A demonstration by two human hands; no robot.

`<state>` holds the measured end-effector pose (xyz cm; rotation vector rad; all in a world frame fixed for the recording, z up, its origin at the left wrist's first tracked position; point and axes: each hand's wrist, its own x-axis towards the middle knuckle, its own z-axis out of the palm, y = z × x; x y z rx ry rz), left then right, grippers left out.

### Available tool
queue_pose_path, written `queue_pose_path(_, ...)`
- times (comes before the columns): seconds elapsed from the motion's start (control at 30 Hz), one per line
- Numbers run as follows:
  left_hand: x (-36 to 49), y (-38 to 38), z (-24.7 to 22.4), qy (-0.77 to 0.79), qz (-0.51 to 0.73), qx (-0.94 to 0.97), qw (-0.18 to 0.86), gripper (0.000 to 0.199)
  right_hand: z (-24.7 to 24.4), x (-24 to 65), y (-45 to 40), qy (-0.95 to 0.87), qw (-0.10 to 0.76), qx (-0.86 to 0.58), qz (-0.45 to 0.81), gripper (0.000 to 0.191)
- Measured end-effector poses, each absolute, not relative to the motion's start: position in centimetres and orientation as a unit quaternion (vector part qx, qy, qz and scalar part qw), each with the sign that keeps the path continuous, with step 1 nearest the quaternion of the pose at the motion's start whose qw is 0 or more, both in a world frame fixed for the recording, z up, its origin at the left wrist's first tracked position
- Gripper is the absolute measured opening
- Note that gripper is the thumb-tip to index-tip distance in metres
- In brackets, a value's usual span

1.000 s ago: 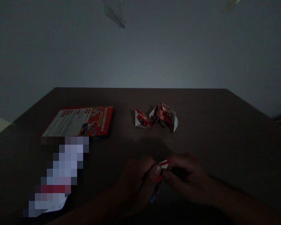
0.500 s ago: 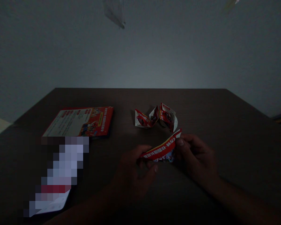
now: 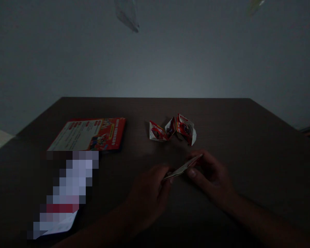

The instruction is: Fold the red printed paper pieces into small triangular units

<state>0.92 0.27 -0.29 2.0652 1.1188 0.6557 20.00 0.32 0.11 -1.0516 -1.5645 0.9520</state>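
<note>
There are two hands (image 3: 150, 196) (image 3: 217, 179); one held paper (image 3: 183, 167); one desk (image 3: 229, 131). It carries one printed stack (image 3: 93, 132); one lit screen (image 3: 63, 222); one cluster of folded papers (image 3: 185, 128).

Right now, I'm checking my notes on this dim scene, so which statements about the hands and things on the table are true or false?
1. The left hand and right hand share one thin piece of folded paper. True.
2. The creased red-and-white paper stands left of the flat, rectangular red-and-white printed item. False: it stands to the right.
3. The bright, pixelated oblong object lies nearer the person than the printed item. True.
4. The right hand touches the printed item. False: it holds the folded paper.
</note>
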Motion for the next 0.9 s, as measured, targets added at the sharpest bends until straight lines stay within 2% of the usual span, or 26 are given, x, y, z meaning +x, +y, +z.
queue_pose_path(0.07,0.92,0.20,-0.09,0.430,0.251,0.798,0.341,0.024,0.07,19.95,0.34,-0.645,0.485,-0.430,0.405,0.019)
queue_pose_path(0.27,0.65,-0.12,0.20,0.424,0.243,0.804,0.340,0.036,-0.05,20.01,0.08,-0.647,0.473,-0.411,0.434,0.017)
queue_pose_path(0.9,0.70,0.00,0.23,0.424,0.270,0.745,0.438,0.041,-0.49,19.95,-0.17,-0.685,0.449,-0.399,0.413,0.051)
